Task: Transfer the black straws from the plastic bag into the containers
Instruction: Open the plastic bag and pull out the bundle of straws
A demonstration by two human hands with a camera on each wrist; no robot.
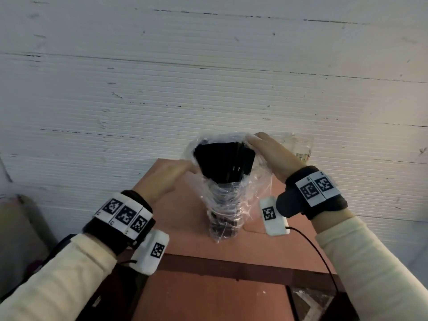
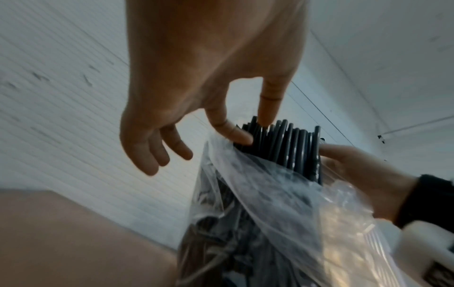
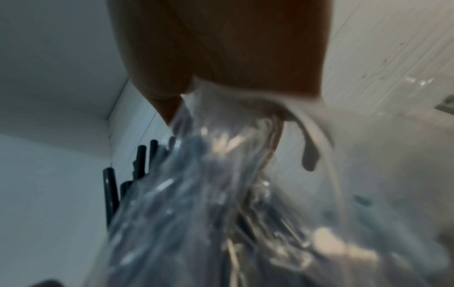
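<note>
white ribbed wall panels fill the background, and a reddish-brown surface (image 1: 259, 249) below them carries the plastic bag (image 1: 228, 205), which stands upright with its mouth open toward me. the black straws (image 1: 223, 161) are all in the bag as far as i can see, their tips fanned out at the opening. the clear containers (image 1: 298, 144) stand just behind my right hand, at the far right edge of the surface; i can't make out any straws in them, so i judge the transfer hasn't really started and everything is left to do.

my left hand (image 2: 211, 81) reaches in from the left, thumb and forefinger closing on a few straw tips at the near edge of the bundle, the other fingers hanging loose. my right hand (image 1: 271, 154) is on the bag's right rim, and the wrist view shows its grip bunching the plastic there, holding the mouth open.
</note>
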